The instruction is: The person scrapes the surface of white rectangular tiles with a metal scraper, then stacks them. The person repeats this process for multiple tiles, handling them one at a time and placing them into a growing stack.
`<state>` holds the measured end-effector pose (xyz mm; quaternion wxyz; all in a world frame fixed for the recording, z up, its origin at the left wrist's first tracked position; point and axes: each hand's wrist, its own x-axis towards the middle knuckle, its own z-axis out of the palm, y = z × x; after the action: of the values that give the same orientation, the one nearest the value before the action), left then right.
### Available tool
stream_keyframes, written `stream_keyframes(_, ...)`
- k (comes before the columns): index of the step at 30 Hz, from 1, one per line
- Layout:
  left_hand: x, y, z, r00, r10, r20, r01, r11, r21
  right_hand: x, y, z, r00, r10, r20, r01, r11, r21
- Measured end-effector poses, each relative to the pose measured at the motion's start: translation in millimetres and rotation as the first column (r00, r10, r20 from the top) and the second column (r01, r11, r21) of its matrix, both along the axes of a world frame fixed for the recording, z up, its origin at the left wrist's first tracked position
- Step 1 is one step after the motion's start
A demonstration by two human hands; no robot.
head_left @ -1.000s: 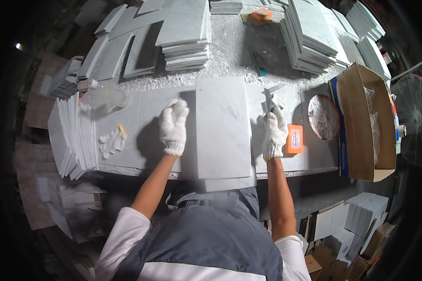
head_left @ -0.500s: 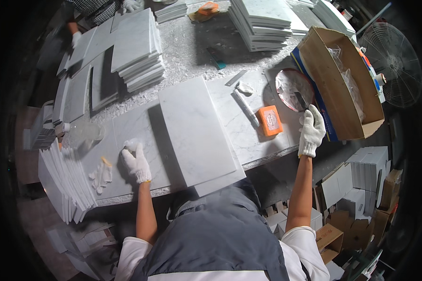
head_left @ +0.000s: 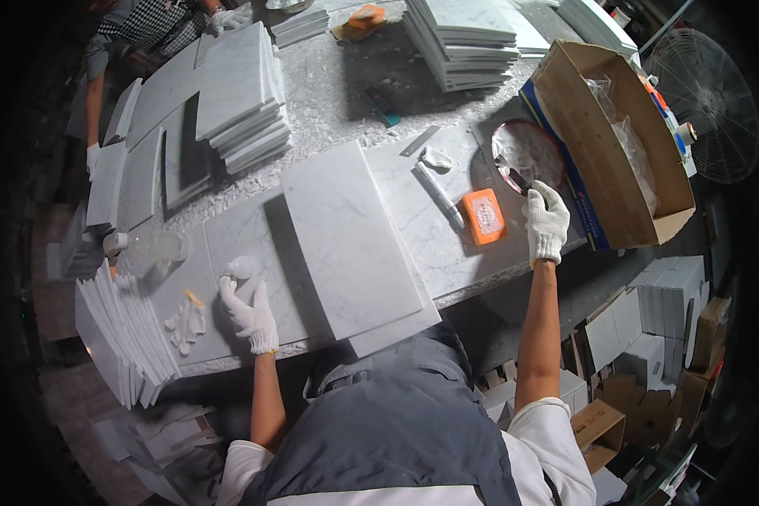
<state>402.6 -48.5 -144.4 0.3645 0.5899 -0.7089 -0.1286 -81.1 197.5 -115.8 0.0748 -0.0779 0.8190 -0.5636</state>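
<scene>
The dark scraper (head_left: 520, 180) is to the right of the central marble slab (head_left: 352, 241), at the red-rimmed dish (head_left: 492, 150) of white paste (head_left: 523, 152). The gloved right hand (head_left: 547, 228) has its fingers closed round the tool's near end. It is probably light and stiff, easily steered with a few fingertips, though smears of paste could make it slippery; the end clear of the dish seems the place to hold. Its long axis slants from the fingers away from the wrist and leftward; whether its tip touches the paste is too small to tell.

To the left of the slab, the gloved left hand (head_left: 251, 320) is spread, thumb apart from fingers, by a translucent white lump (head_left: 243, 267); contact cannot be told. The lump looks light, perhaps soft, best pinched by its sides, and roundish, without a clear long axis.
</scene>
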Motion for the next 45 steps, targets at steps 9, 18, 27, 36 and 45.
stream_keyframes(9, 14.7, 17.8, 19.1, 0.98, 0.009, 0.199, 0.033, 0.977, -0.209, 6.3, 3.1, 15.5, 0.995, -0.045, 0.094, 0.053, 0.995, -0.079)
stream_keyframes(18, -26.4, 28.5, 46.4, 0.972, -0.203, 0.12, 0.233, 0.909, -0.345, 6.8, 9.1, 8.3, 0.988, -0.038, 0.149, 0.055, 0.992, -0.116)
stream_keyframes(27, -113.9, 33.5, 56.6, 0.808, -0.546, 0.222, 0.589, 0.748, -0.306, 35.1, 3.5, 20.3, 1.0, -0.002, 0.029, 0.009, 0.971, -0.238)
stream_keyframes(36, -166.4, 43.6, 43.9, 0.73, -0.6, 0.328, 0.677, 0.7, -0.228, 121.8, -67.9, 32.8, 0.86, 0.341, 0.379, -0.21, 0.914, -0.346)
stream_keyframes(45, -163.3, 42.4, 47.8, 0.709, -0.623, 0.331, 0.699, 0.685, -0.206, 144.5, -101.2, 43.0, 0.861, 0.354, 0.366, -0.262, 0.924, -0.277)
